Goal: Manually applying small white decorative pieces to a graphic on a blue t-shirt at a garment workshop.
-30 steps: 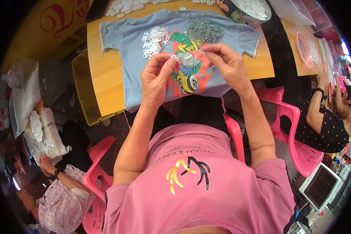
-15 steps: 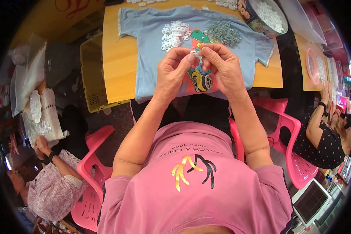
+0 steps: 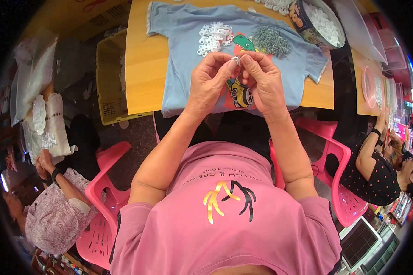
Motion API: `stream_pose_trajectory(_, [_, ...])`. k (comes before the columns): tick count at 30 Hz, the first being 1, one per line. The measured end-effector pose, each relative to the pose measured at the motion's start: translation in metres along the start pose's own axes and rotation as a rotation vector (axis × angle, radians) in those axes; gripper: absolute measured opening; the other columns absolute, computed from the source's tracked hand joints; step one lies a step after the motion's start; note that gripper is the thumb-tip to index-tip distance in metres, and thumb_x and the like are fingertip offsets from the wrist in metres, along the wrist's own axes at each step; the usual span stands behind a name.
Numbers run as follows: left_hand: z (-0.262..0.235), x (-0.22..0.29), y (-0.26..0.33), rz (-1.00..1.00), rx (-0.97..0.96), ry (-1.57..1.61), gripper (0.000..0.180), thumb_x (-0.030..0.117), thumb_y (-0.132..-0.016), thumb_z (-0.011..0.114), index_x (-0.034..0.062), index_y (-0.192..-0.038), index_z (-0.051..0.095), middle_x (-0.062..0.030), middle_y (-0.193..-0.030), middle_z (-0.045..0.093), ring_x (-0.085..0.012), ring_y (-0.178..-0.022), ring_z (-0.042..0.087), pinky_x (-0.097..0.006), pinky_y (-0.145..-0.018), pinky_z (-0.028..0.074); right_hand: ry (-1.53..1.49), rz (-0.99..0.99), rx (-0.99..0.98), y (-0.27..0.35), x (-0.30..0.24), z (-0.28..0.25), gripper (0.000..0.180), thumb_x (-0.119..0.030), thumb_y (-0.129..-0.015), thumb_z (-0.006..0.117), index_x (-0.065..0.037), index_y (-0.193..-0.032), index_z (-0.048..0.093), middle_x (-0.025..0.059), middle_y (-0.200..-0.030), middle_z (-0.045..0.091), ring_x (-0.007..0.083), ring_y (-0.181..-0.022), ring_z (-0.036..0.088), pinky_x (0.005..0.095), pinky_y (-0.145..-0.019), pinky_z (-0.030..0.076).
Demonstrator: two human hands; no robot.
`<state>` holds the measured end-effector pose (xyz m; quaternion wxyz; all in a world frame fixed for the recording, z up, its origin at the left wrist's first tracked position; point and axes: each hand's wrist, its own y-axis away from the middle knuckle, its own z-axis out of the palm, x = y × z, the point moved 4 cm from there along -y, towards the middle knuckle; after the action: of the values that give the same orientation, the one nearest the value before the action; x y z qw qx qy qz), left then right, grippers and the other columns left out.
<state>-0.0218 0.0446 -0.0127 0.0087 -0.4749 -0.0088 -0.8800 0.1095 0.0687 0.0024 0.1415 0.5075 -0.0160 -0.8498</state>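
Both hands meet over a light blue T-shirt [image 3: 186, 64] spread on the table. My left hand [image 3: 211, 82] is closed, its thumb and forefinger pinching a small white plastic piece [image 3: 235, 60]. Against the piece's other side come the fingertips of my right hand [image 3: 265, 82], also closed in a pinch; whatever lies between them is hidden. Just beyond the left hand is a heap of flat white plastic pieces with holes [image 3: 213, 37]. Beyond the right hand lies a pile of thin grey metal pieces, seemingly screws [image 3: 271, 41]. The shirt's printed green cartoon head [image 3: 244, 42] shows between the heaps.
A round tin [image 3: 323, 23] of white pieces stands at the table's far right, beside more loose white pieces [image 3: 276, 4]. A yellow crate [image 3: 110, 87] is left of the wooden table [image 3: 144, 87]. People sit on both sides, near pink chairs [image 3: 328, 133].
The table and heaps have shifted slightly right and up in view. My hands stay together, and the small white piece now sits higher between the fingertips.
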Motion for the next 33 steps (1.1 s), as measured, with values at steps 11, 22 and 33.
stream_pose_trajectory(11, [0.000, 0.001, 0.000, 0.010, 0.015, 0.008, 0.016, 0.011, -0.094, 0.061, 0.0003, -0.106, 0.059, -0.0036, -0.092, 0.064, -0.0078, -0.082, 0.056, -0.021, -0.073, 0.046, 0.103, -0.109, 0.038, 0.003, 0.003, 0.002, 0.015, -0.011, -0.091, 0.066, -0.002, -0.102, 0.065, 0.0021, -0.084, 0.065, 0.0069, -0.068, 0.056, 0.0201, -0.059, 0.045])
stream_pose_trajectory(22, [-0.001, -0.001, -0.002, 0.017, -0.015, 0.016, 0.018, 0.013, -0.093, 0.065, -0.0004, -0.105, 0.059, -0.0040, -0.094, 0.064, -0.0090, -0.084, 0.060, -0.023, -0.074, 0.048, 0.749, -0.408, -0.136, -0.001, -0.026, -0.001, 0.012, -0.009, -0.092, 0.065, 0.002, -0.097, 0.062, 0.0014, -0.086, 0.060, 0.0066, -0.069, 0.055, 0.0203, -0.061, 0.045])
stream_pose_trajectory(33, [-0.002, -0.002, -0.002, 0.009, -0.018, -0.002, 0.020, 0.014, -0.093, 0.065, -0.0006, -0.105, 0.059, -0.0048, -0.092, 0.065, -0.0103, -0.083, 0.061, -0.024, -0.075, 0.049, 0.969, -0.497, -0.231, -0.003, -0.043, 0.007, 0.010, -0.006, -0.091, 0.063, 0.003, -0.095, 0.062, 0.0026, -0.086, 0.060, 0.0081, -0.070, 0.058, 0.0216, -0.062, 0.046])
